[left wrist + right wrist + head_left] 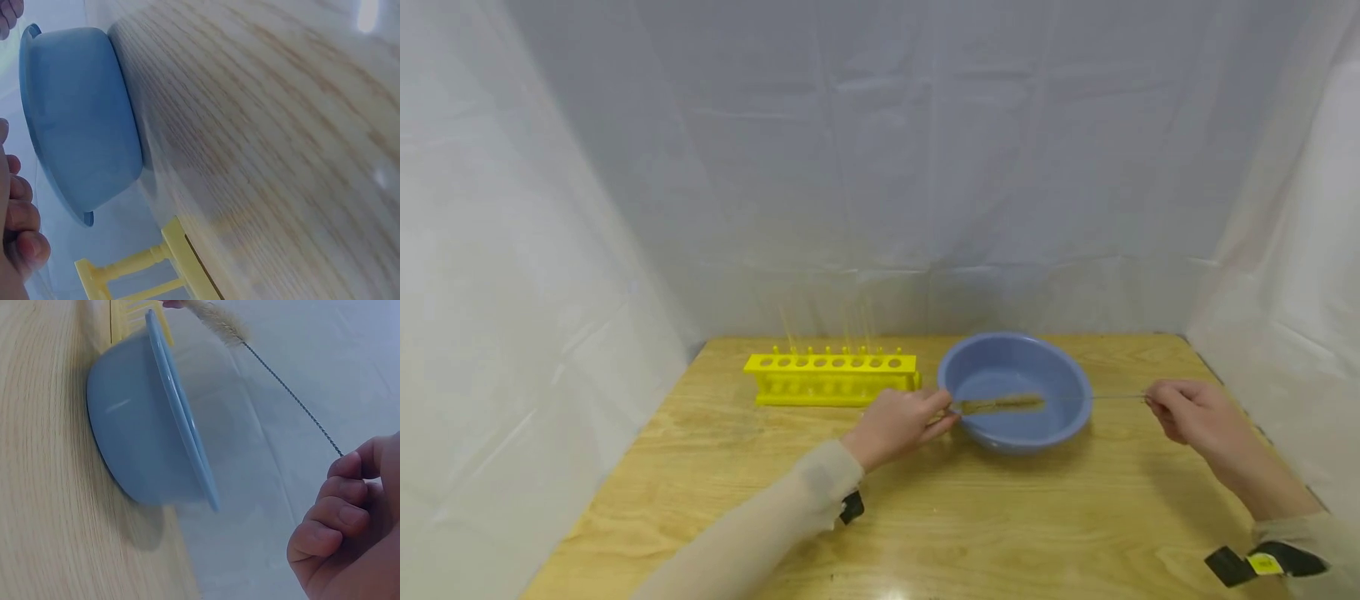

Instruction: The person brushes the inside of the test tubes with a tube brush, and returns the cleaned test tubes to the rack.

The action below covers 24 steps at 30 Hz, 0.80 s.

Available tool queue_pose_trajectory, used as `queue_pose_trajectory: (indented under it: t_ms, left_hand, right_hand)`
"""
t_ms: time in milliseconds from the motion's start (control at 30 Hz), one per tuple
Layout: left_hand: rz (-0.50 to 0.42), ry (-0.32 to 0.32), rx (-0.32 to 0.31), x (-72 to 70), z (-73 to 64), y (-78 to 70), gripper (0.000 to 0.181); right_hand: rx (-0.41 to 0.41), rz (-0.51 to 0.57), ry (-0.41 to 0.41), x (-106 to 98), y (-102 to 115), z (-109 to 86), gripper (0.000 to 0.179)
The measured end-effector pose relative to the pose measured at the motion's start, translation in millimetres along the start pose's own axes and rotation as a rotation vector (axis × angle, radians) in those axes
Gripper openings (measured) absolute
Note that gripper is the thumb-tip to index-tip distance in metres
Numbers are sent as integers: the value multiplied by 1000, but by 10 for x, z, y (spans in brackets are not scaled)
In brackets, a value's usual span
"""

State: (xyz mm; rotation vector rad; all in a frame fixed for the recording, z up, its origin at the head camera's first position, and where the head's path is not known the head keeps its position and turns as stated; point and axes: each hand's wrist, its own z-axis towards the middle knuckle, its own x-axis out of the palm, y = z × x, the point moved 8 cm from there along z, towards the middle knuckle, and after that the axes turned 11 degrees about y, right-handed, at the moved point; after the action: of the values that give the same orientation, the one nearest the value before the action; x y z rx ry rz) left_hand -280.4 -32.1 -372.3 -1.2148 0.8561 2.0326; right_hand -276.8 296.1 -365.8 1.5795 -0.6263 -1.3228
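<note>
My right hand pinches the end of a test tube brush's twisted wire handle, fingers curled. The brush lies level above the blue basin, its tan bristles pointing left. At the basin's left rim, my left hand grips a clear glass test tube, mostly hidden by the fingers. The bristle tip is right at the left fingertips. In the right wrist view the bare wire runs from the bristles to the right thumb and forefinger.
A yellow test tube rack stands left of the basin, with several clear tubes upright at its back. Both stand toward the far side of the wooden table. Pale plastic sheeting hangs behind and at both sides.
</note>
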Motion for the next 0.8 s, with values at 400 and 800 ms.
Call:
queue_pose_trajectory:
  t_ms: [400, 800]
  left_hand:
    - [5, 28, -13, 34, 14, -15, 19]
    - [49, 100, -18, -12, 41, -48, 21]
  right_hand:
    - [-39, 53, 76, -18, -34, -27, 41]
    - [-57, -13, 96, -53, 25, -12, 36]
